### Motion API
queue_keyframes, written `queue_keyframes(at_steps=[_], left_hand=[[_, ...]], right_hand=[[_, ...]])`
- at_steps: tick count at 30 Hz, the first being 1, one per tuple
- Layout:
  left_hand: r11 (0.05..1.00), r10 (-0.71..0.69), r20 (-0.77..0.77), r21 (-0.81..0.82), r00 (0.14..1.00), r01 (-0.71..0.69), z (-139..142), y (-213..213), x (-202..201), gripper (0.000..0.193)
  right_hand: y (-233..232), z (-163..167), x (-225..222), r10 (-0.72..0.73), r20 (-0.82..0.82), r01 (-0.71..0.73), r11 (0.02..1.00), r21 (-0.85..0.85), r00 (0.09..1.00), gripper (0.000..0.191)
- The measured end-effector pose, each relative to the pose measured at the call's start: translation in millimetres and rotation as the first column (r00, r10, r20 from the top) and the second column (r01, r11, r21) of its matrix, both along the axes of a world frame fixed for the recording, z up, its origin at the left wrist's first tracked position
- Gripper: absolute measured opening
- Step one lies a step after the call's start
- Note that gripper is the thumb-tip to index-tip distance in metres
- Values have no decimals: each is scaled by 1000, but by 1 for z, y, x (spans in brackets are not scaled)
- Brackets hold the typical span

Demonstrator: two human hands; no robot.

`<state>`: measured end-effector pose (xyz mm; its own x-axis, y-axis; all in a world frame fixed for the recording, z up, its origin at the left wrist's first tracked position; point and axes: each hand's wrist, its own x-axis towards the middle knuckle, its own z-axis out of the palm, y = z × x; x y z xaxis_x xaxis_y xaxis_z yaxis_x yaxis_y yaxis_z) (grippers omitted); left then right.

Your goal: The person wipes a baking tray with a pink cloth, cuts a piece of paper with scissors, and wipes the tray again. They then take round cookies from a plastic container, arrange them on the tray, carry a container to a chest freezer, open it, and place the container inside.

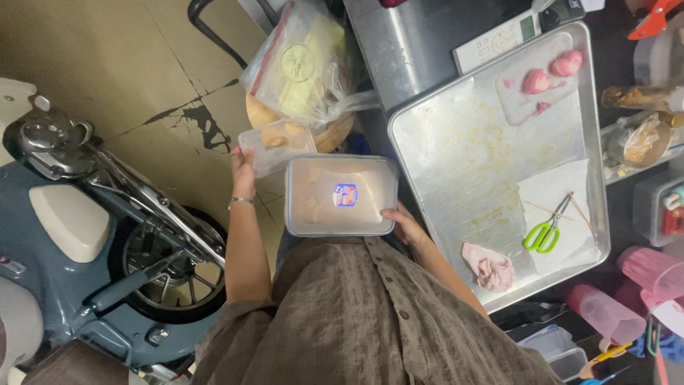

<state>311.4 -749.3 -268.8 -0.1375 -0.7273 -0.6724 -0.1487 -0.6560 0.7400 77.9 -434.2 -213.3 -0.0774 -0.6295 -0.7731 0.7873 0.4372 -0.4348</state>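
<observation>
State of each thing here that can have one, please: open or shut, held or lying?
Large box: lid on, held by right hand.
Small tub: lid on, held by left hand.
Zip bag: sealed, full.
Scissors: shut, lying on tray.

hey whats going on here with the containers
A person stands by a metal tray. Their right hand grips the edge of a lidded rectangular container, while the left hand holds a smaller clear tub. Green scissors and a pink cloth lie on the tray.
</observation>
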Motion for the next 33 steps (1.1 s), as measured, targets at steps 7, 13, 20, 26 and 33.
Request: queue_keyframes(at_steps=[7,13,20,26,33], left_hand=[[986,-157,-38,-68,987,154,64,-10,36,40],[944,-279,-339,-271,899,191,92,-28,-83,43],[854,-460,-449,-461,766,242,90,2,-195,40],[991,-136,-460,-61,877,122,115,13,-217,45],[936,-316,-575,-317,754,151,151,14,-211,42]], right_hand=[[0,48,-4,-106,-35,100,984,-149,994,89],[-8,91,-60,-220,-276,155,959,-239,936,95],[-66,125,-185,-243,-470,39,914,-403,848,82],[-108,136,-250,-77,-564,-131,938,-320,822,63],[-145,146,-284,-103,-581,-126,932,-340,807,35]])
